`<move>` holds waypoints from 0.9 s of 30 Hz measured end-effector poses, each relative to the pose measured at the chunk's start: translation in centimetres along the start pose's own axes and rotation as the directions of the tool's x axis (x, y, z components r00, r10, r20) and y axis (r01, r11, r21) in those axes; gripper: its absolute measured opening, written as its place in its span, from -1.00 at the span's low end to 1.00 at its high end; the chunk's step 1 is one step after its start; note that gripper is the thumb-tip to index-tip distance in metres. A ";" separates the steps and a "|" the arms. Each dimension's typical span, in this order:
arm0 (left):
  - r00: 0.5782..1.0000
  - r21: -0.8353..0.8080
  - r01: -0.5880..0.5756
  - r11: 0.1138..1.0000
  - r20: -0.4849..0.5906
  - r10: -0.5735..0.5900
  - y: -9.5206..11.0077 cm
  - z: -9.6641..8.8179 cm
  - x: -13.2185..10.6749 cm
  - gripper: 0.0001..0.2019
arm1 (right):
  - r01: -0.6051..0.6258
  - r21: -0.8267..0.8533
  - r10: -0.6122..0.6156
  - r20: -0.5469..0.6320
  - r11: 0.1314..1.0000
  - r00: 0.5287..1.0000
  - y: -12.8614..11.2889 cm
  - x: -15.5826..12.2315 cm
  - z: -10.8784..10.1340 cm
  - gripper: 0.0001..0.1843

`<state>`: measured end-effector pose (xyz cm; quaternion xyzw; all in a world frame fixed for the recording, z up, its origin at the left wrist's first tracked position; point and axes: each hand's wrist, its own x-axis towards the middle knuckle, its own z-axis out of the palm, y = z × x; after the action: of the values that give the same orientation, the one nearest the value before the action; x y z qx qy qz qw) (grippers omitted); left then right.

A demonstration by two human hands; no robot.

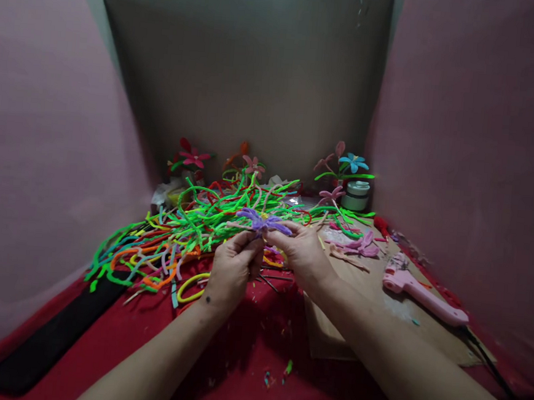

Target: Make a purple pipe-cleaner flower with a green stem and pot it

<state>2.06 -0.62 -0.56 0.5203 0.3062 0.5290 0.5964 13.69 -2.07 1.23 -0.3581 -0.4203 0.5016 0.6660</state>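
Note:
A purple pipe-cleaner flower [262,221] is held up between both my hands, just above a red cloth [245,358]. My left hand [232,269] is closed, its fingertips pinching the flower from below left. My right hand [303,252] is closed too, pinching the flower's right side near the petals. Behind the hands lies a big tangle of pipe cleaners [185,230], mostly green with orange, yellow and blue ones.
A pink glue gun [419,292] lies on a cardboard sheet [378,319] at the right, its cord trailing off. Pink petal pieces [360,244] lie beyond it. Finished flowers [350,163] and a small round jar [357,195] stand at the back. Pink walls close both sides.

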 end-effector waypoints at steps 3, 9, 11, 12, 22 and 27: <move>0.991 -0.150 0.097 0.984 0.100 -0.083 0.1 0.1 -0.2 -0.79 | -0.068 0.093 0.068 0.006 0.993 0.998 0.3 -0.3 0.1 -0.80; 0.885 -0.359 0.375 0.854 0.413 -0.215 0.4 -1.0 -0.5 -0.97 | -0.101 0.129 0.064 0.259 0.986 0.964 1.2 -0.6 -0.7 -0.80; 0.853 -0.349 0.407 0.844 0.475 -0.215 0.4 -1.4 -0.4 -0.95 | -0.115 0.124 0.068 0.330 0.986 0.941 1.5 -0.8 -0.8 -0.76; 0.842 -0.324 0.409 0.853 0.494 -0.216 0.5 -1.6 -0.3 -0.95 | -0.110 0.127 0.061 0.337 0.986 0.939 1.6 -0.9 -0.8 -0.75; 0.971 0.438 -0.239 0.867 0.085 0.225 0.0 -1.0 -0.9 -0.88 | 0.128 0.096 -0.135 0.074 0.987 0.988 2.5 -1.3 -0.4 -0.82; 0.981 0.125 -0.035 0.992 0.195 0.010 0.2 -0.7 -0.9 -0.78 | 0.040 0.053 -0.052 0.257 0.998 0.965 1.6 -1.8 -0.1 -0.73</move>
<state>1.08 -1.31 -0.70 0.6099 0.2738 0.4618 0.5830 12.96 -3.47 -0.60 -0.2641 -0.4995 0.5382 0.6254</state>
